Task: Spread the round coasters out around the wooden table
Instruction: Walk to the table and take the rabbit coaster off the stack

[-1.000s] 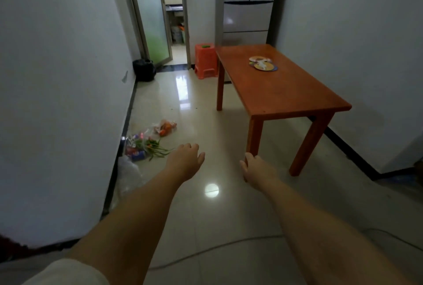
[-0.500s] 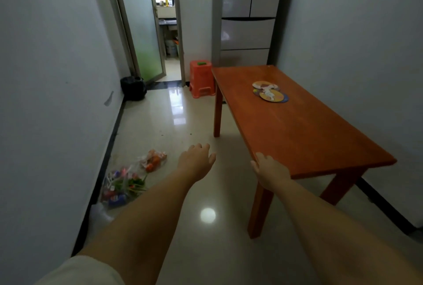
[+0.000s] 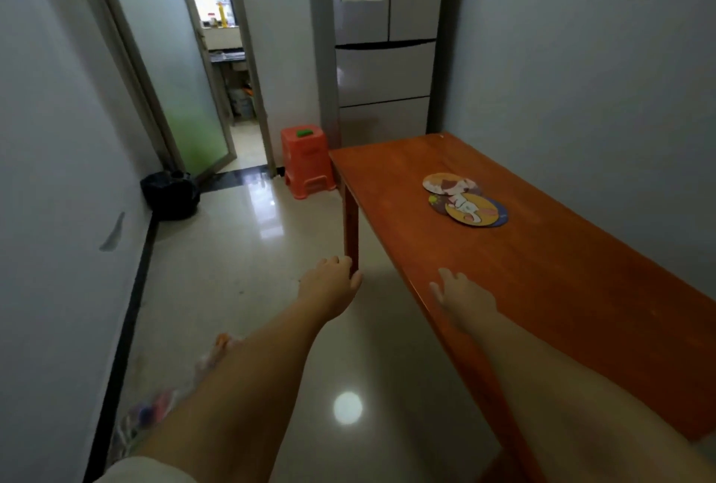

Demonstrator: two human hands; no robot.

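Coasters not yet spread

The round coasters point(image 3: 465, 200) lie overlapped in one heap on the desk point(image 3: 542, 281), toward its far end; both the left hand point(image 3: 331, 283) and right hand point(image 3: 463, 294) are empty, fingers loose, well short of the heap.

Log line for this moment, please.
phase: approach | coasters: overlapping pile, untouched | left hand: empty | right hand: empty, over table edge
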